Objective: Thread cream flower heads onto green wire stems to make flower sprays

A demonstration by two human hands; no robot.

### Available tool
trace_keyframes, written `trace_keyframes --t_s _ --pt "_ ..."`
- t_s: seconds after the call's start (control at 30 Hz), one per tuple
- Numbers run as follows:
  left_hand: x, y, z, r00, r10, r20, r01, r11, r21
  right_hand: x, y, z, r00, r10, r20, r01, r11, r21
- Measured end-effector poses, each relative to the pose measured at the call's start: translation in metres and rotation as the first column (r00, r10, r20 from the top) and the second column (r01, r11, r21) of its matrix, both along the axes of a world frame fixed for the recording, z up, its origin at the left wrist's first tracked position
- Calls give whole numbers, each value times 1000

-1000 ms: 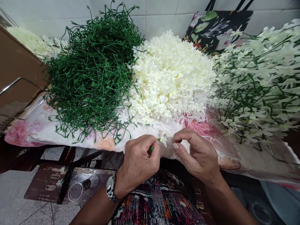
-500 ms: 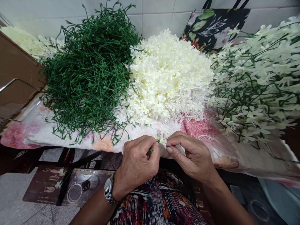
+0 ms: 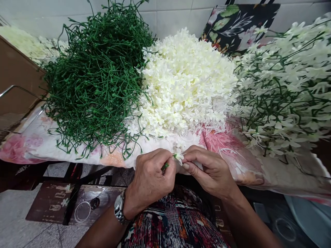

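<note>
My left hand [image 3: 155, 172] is closed on a green plastic stem [image 3: 166, 166], most of it hidden in the fist. At the stem's tip, in front of the thumb and forefinger, sits a small white artificial flower [image 3: 178, 156]. My right hand [image 3: 209, 170] pinches that flower's petals between thumb and forefinger. Both hands are close together at the table's front edge, above my lap. Beyond them lies a heap of loose white flower heads [image 3: 186, 86]. A tangled pile of green stems [image 3: 98, 79] is to its left.
Assembled white flowers on green stems [image 3: 287, 93] spread over the right side. A floral cloth [image 3: 88, 151] covers the table. At the left edge stands a cardboard box [image 3: 18, 79] by a bent metal wire. A black floral bag [image 3: 240, 27] leans on the tiled wall.
Both hands stay nearly in place at the flower. Its petals now show more spread out between the fingers. The whole view has shifted slightly.
</note>
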State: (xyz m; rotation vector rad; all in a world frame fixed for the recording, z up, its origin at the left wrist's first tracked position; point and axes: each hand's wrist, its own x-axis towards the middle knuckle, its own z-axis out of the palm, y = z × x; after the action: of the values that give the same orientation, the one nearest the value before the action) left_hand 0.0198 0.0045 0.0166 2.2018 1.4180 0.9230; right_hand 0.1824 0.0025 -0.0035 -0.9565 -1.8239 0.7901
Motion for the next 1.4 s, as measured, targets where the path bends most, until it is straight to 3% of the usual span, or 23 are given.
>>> trace_keyframes --t_s 0.27,0.47,0.63,0.73,1.0,1.13,1.2,1.3,1.4 --pt "-1 4 -3 995 18 102 -10 997 -71 1 0 -3 1000 -9 13 9 1000 10" --pt "-3 7 -2 981 -30 192 83 958 -276 7 0 16 964 -236 121 206 953 223" --pt "-1 6 0 941 -187 283 293 868 -401 -5 2 35 946 -40 320 -55 957 284" --pt "0 3 2 917 -232 324 357 840 -410 -9 0 33 953 -12 304 -72 961 266" --pt "1 -8 -1 950 -163 267 216 959 -181 -9 -15 23 953 -179 246 135 973 186" --pt "-1 -3 -6 916 -48 398 166 949 -267 5 -13 19 939 -204 277 148 966 210" --pt "-4 4 -8 901 52 432 100 942 -321 20 -7 14 892 -302 337 218 940 263" --pt "-7 14 -10 920 138 367 13 925 -379 40 4 5 779 -449 437 312 883 351" --pt "-3 23 -11 961 114 251 2 907 -421 47 11 1 719 -445 535 266 886 380"
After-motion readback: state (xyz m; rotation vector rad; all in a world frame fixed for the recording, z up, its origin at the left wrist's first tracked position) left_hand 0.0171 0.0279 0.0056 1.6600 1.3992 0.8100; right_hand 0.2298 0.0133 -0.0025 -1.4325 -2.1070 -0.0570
